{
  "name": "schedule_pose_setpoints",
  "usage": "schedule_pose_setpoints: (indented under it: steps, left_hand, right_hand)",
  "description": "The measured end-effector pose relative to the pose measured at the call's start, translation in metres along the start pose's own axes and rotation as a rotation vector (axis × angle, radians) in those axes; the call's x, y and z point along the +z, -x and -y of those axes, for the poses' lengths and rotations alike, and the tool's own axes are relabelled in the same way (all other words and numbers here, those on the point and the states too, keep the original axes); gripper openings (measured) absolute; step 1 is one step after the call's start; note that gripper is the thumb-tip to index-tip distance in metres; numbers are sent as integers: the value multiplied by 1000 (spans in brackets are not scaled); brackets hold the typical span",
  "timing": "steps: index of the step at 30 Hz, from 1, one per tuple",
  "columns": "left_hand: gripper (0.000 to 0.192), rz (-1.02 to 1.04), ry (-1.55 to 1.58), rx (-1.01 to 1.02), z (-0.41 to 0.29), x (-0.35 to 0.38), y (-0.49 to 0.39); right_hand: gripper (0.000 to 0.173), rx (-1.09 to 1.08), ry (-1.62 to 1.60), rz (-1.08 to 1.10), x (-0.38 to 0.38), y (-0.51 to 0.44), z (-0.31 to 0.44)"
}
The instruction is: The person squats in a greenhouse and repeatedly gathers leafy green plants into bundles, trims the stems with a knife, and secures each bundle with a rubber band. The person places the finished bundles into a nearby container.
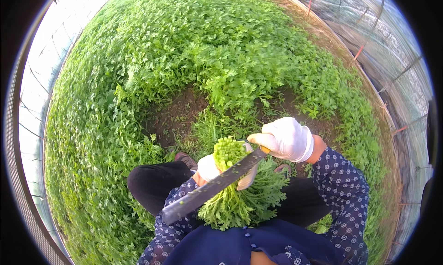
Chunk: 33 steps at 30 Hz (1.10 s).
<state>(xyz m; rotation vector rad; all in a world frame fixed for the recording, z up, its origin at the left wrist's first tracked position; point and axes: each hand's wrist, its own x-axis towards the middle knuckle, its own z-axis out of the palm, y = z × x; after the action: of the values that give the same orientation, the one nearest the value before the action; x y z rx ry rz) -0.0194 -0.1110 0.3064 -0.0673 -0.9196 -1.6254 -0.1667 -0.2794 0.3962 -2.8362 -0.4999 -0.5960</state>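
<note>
My left hand, in a white glove, grips a bunch of leafy greens around the stems. The pale green cut stem ends point away from me, and the lobed leaves hang towards my lap. In a white glove too, my right hand is closed on the handle of a long, flat, dark blade. This blade slants down to the left, passing over the bunch and in front of my left hand, its broad tip above my left forearm. Bits of green stick to the metal. Part of my left hand is hidden by the stems and blade.
Dense leafy greens grow ahead and on both sides. Bare soil patches lie in front of my feet. A dirt strip and plastic sheeting with poles run along the right; translucent sheeting stands at left. My bent knees flank the bunch.
</note>
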Motion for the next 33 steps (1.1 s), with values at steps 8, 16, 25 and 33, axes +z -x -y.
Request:
schedule_pose_setpoints:
  steps: [8, 16, 25, 33]
  left_hand:
    - [66, -297, -138, -194, -10, 3, 3]
    - [80, -463, -394, -257, -5, -2, 15]
    - [67, -791, -1173, -42, -7, 30, -14]
    - [111, -784, -1733, 216, 14, 34, -36]
  right_hand:
    - [25, 319, 144, -176, 25, 101, -44]
    - [17, 264, 157, -108, 48, 63, -41]
    - [71, 993, 239, 377, 115, 169, -36]
    - [124, 651, -1512, -577, 63, 9, 47]
